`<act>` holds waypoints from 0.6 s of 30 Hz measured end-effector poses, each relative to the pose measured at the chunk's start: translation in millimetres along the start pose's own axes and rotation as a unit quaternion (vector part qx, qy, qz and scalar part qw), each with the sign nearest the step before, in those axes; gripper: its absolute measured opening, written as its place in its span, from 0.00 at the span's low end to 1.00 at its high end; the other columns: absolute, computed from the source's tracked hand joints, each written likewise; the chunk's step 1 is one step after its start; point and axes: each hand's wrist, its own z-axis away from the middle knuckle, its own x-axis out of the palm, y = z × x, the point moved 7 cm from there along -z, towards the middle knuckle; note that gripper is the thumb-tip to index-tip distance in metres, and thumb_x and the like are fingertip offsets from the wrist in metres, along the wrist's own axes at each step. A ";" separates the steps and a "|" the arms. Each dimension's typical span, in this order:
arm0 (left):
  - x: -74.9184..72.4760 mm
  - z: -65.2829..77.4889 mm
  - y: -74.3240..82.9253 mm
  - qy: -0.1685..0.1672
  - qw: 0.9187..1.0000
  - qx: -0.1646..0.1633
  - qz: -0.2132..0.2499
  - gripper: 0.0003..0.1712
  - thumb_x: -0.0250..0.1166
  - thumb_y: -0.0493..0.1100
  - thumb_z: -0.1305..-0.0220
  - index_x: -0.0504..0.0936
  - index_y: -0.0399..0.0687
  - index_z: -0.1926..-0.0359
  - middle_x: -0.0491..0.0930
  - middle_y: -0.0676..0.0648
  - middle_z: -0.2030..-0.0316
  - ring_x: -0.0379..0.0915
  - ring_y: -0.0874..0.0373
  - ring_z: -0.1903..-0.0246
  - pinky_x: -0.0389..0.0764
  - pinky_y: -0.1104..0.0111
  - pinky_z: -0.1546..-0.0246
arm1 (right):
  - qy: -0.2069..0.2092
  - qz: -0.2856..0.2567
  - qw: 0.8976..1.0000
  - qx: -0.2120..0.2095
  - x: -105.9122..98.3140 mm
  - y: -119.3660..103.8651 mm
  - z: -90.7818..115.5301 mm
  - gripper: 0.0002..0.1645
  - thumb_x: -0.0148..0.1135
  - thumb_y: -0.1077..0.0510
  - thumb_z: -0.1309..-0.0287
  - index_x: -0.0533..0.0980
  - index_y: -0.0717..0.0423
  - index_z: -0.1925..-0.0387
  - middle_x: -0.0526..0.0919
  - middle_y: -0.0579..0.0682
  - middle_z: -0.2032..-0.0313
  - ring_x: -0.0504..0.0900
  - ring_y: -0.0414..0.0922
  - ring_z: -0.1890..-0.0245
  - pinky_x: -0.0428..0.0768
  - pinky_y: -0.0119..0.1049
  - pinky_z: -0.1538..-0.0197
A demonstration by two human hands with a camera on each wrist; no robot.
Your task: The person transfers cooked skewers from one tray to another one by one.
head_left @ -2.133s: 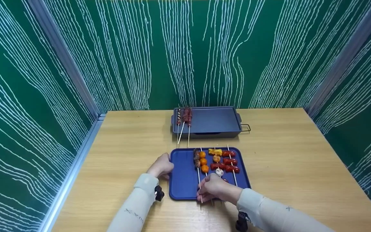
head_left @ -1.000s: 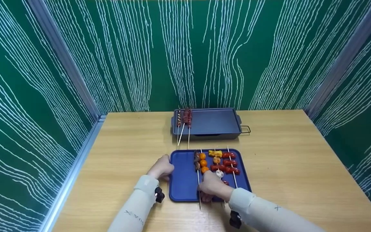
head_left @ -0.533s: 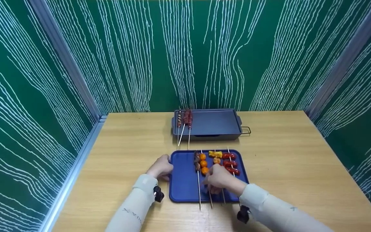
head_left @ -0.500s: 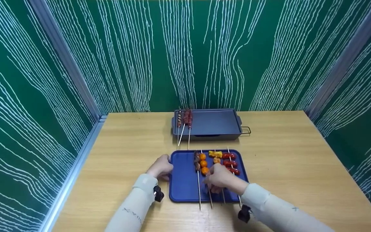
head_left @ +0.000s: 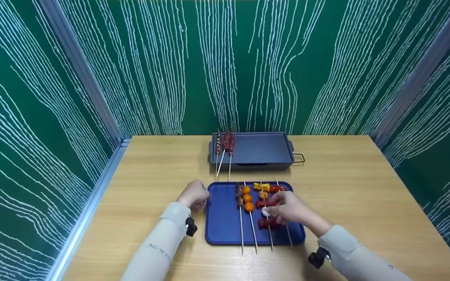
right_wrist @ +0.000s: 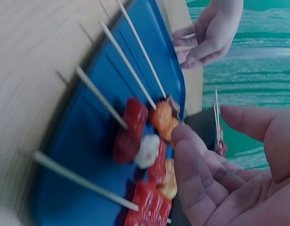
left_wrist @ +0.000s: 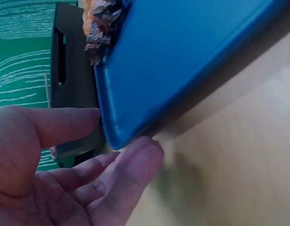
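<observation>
A blue tray [head_left: 221, 216] bears several skewers: dark meat [head_left: 239, 197], orange balls [head_left: 247, 198], a mixed skewer topped by a yellow piece [head_left: 261, 187], and red sausage pieces [head_left: 277, 189] at the right. My left hand [head_left: 194, 194] is at the tray's left edge. In the left wrist view its thumb and fingers [left_wrist: 140, 162] are spread about the tray corner. Over the mixed and sausage skewers hovers my right hand [head_left: 290, 207], partly hiding them. The right wrist view has its fingers [right_wrist: 189, 165] loosely bent and apart, with nothing between them.
Behind the tray stands a dark grill pan [head_left: 262, 148] with a wire handle [head_left: 299, 158] on its right. Several meat skewers [head_left: 227, 142] lie at its left end, sticks overhanging the front. Green, white-lined walls [head_left: 264, 66] enclose the wooden table [head_left: 158, 164].
The right hand has gone from the stick ends of the left skewers to the right, over the sausage skewers. The left hand has loosened from the tray edge and shifted slightly up and left.
</observation>
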 end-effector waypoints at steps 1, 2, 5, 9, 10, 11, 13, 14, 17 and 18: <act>-1.5 -1.2 2.4 0.002 1.000 -0.001 -0.005 0.27 0.64 0.33 0.32 0.64 0.54 0.85 0.65 0.54 0.89 0.63 0.58 0.87 0.65 0.66 0.86 | 0.010 0.000 1.000 0.007 -4.5 3.6 0.3 0.20 0.71 0.62 0.33 0.74 0.70 0.47 0.85 0.56 0.71 0.82 0.41 0.81 0.85 0.33 0.76; -2.5 -2.4 4.5 0.001 1.000 -0.003 -0.004 0.27 0.65 0.34 0.31 0.64 0.54 0.85 0.64 0.55 0.89 0.62 0.58 0.87 0.62 0.67 0.86 | 0.019 0.000 1.000 0.013 -9.1 7.2 0.8 0.21 0.71 0.62 0.33 0.74 0.71 0.47 0.84 0.55 0.73 0.81 0.41 0.81 0.84 0.32 0.77; -5.9 -5.1 10.8 0.004 1.000 -0.003 -0.003 0.26 0.68 0.38 0.28 0.66 0.54 0.82 0.62 0.56 0.88 0.60 0.60 0.86 0.62 0.68 0.85 | 0.048 0.001 0.998 0.037 -22.3 20.4 2.4 0.23 0.71 0.62 0.33 0.73 0.72 0.45 0.81 0.52 0.74 0.81 0.40 0.82 0.83 0.31 0.78; -10.0 -9.1 19.1 0.013 1.000 -0.003 -0.010 0.27 0.71 0.43 0.28 0.64 0.54 0.80 0.61 0.57 0.85 0.57 0.62 0.85 0.62 0.68 0.83 | 0.090 0.016 0.994 0.057 -38.6 37.7 4.6 0.23 0.71 0.61 0.33 0.74 0.72 0.45 0.81 0.53 0.74 0.80 0.41 0.83 0.82 0.32 0.79; -11.1 -10.5 21.4 0.018 1.000 -0.003 -0.017 0.27 0.72 0.44 0.29 0.65 0.54 0.80 0.61 0.56 0.84 0.58 0.62 0.84 0.62 0.68 0.82 | 0.101 0.016 0.993 0.063 -41.8 42.9 5.0 0.22 0.71 0.61 0.33 0.74 0.71 0.46 0.81 0.53 0.75 0.79 0.41 0.83 0.82 0.32 0.80; -11.9 -11.7 23.8 0.023 1.000 -0.002 -0.021 0.27 0.74 0.44 0.30 0.66 0.54 0.80 0.61 0.56 0.83 0.58 0.61 0.84 0.62 0.67 0.82 | 0.110 0.018 0.992 0.065 -44.4 48.0 5.2 0.21 0.71 0.62 0.34 0.74 0.71 0.48 0.81 0.53 0.76 0.79 0.41 0.84 0.81 0.32 0.80; -13.1 -13.9 29.6 0.034 0.999 0.004 -0.027 0.26 0.76 0.45 0.33 0.68 0.53 0.78 0.62 0.55 0.81 0.58 0.61 0.83 0.62 0.67 0.81 | 0.129 0.022 0.989 0.072 -48.4 58.5 6.2 0.18 0.71 0.62 0.35 0.75 0.70 0.51 0.79 0.51 0.78 0.78 0.41 0.84 0.80 0.32 0.81; -13.6 -15.0 32.6 0.038 0.999 0.008 -0.023 0.24 0.77 0.45 0.35 0.69 0.52 0.77 0.62 0.54 0.80 0.59 0.60 0.82 0.62 0.67 0.81 | 0.136 0.022 0.988 0.074 -49.8 63.4 6.6 0.18 0.70 0.62 0.36 0.75 0.69 0.52 0.79 0.50 0.78 0.78 0.41 0.84 0.80 0.31 0.81; -14.6 -19.6 42.7 0.050 0.998 0.028 -0.024 0.25 0.78 0.46 0.37 0.69 0.52 0.78 0.63 0.54 0.81 0.59 0.60 0.82 0.60 0.68 0.84 | 0.156 0.038 0.985 0.070 -53.3 76.3 8.0 0.17 0.71 0.63 0.39 0.75 0.69 0.55 0.79 0.51 0.77 0.78 0.41 0.84 0.79 0.31 0.81; -15.1 -21.6 45.8 0.053 0.998 0.035 -0.024 0.26 0.79 0.47 0.38 0.68 0.53 0.79 0.62 0.55 0.82 0.59 0.60 0.83 0.59 0.68 0.84 | 0.159 0.046 0.984 0.068 -54.0 79.5 8.4 0.17 0.72 0.63 0.39 0.75 0.69 0.55 0.80 0.52 0.75 0.78 0.41 0.84 0.79 0.31 0.81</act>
